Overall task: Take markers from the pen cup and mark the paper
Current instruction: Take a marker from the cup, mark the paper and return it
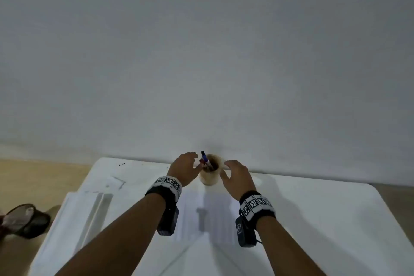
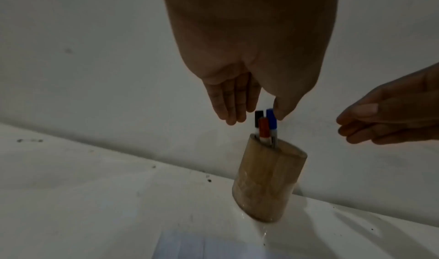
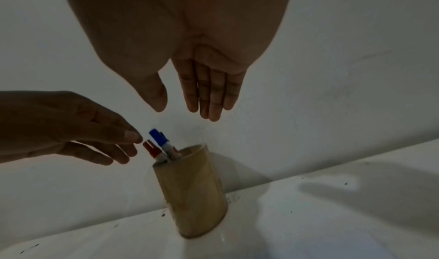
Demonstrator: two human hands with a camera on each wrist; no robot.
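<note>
1. Reaching with straight fingers, the left hand [image 1: 183, 167] is held just beside the markers [image 3: 161, 146]; nothing is gripped.
2. The markers are stood in the pen cup [image 1: 209, 176]; no writing is readable.
3. The right hand [image 1: 238, 178] is held open.
4. The paper [image 1: 190, 215] is laid on a white table [image 1: 324, 219] against a wall [image 1: 201, 51].

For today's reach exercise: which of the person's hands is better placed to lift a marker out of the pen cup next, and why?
Left. The left hand has its fingertips right beside the blue marker and red marker in the pen cup. The right hand hovers open beside the cup, farther from the markers.
</note>
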